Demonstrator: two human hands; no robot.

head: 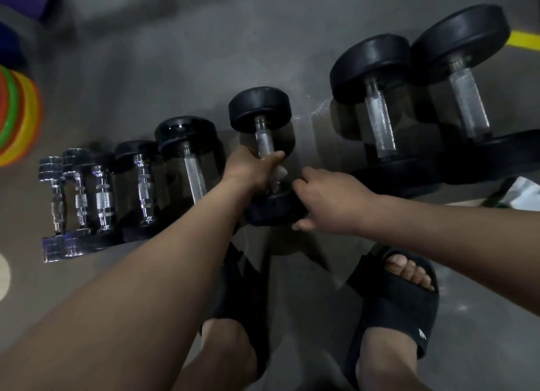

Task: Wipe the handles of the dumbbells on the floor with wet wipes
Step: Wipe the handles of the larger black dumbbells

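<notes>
The grey floor (181, 77), smooth and dull like sealed concrete, carries a row of dumbbells laid side by side with handles pointing away from the person, probably so each bar can be reached in turn. At the right end of the row lie the two large dumbbells (380, 127), touching each other, with thick round matt-black heads and long knurled steel bars. The middle dumbbell (260, 110) sits apart from its neighbours in front of the person's feet, seemingly pulled clear to give the hands room; its heads are the same matt black, its bar bright and cross-hatched. To its left comes a glossier black dumbbell (193, 171), then the small chrome dumbbells (79, 197), ringed and shiny, packed close. The right hand (327, 197) curls over the near head (271, 209) of the middle dumbbell, apparently to stop it rolling. The left hand (251, 171) wraps round the lower part of that bar, and a pale crumpled scrap showing by the fingers looks like the wet wipe (281, 172), pressed against the knurling so the rough grooves get cleaned.
</notes>
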